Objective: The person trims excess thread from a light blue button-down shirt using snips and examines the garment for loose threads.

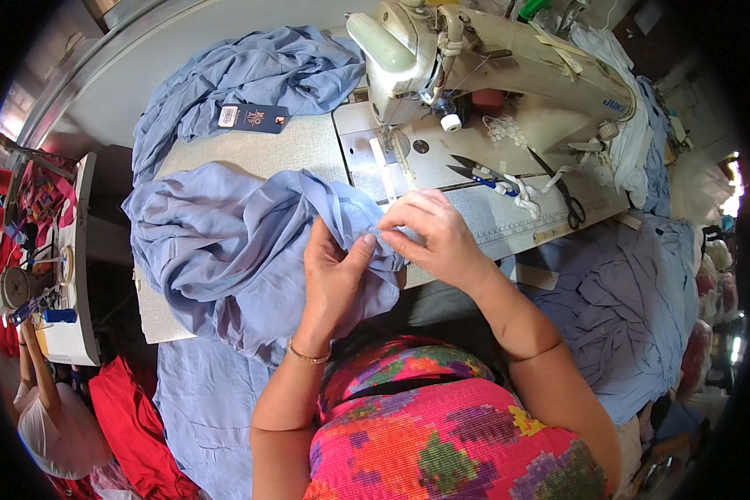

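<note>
Left hand (333, 271): thumb on top, fingers under, gripping edge of a bunched light-blue thin-fabric cloth (225, 208).
Right hand (433, 233): thumb and index pinching same edge, just beside left thumb.
Cloth: heaped on pale beige tabletop (304, 150), near side.
Machine: off-white metal sewing machine (508, 62), beyond the hands.
Scissors: black-handled metal scissors (565, 190), flat, right of needle.
Tag: navy rectangular card tag (267, 121), against second light-blue cloth pile (250, 71).

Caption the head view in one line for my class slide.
Left hand and right hand hold light-blue fabric before a sewing machine, black-handled scissors lying to the right.
</note>
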`<state>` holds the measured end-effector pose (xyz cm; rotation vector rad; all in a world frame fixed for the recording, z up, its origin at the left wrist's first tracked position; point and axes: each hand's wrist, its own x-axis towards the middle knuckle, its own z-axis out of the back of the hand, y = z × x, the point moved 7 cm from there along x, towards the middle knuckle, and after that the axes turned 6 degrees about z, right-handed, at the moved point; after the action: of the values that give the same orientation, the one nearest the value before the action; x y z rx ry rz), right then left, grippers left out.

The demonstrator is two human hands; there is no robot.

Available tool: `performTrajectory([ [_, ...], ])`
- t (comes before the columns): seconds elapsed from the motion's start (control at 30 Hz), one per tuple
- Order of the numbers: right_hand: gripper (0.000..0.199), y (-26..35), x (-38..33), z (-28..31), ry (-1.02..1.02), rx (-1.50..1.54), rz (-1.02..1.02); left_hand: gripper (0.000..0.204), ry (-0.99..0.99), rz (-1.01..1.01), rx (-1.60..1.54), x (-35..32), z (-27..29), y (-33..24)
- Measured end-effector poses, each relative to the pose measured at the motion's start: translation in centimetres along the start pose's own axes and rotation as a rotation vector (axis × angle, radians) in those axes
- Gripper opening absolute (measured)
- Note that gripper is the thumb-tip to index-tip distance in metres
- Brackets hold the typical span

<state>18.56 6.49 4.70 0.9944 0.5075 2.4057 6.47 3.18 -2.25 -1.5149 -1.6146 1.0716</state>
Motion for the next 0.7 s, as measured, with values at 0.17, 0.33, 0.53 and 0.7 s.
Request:
performTrajectory([
  [0.17,0.010,0.9,0.0,-0.3,0.013,-0.232,0.116,0.036,-0.008,-0.023,0.037,-0.1,-0.2,-0.3],
  [0.33,0.010,1.2,-0.1,-1.0,0.057,-0.335,0.181,0.030,-0.015,-0.071,0.183,-0.2,-0.3,-0.3],
  [0.53,0.011,-0.3,0.2,0.4,-0.008,-0.422,0.118,0.027,-0.021,-0.049,0.130,-0.2,-0.2,-0.4],
  [0.7,0.011,-2.1,-0.3,1.1,-0.042,0.036,-0.087,0.026,-0.013,-0.027,0.099,-0.1,-0.3,-0.4],
])
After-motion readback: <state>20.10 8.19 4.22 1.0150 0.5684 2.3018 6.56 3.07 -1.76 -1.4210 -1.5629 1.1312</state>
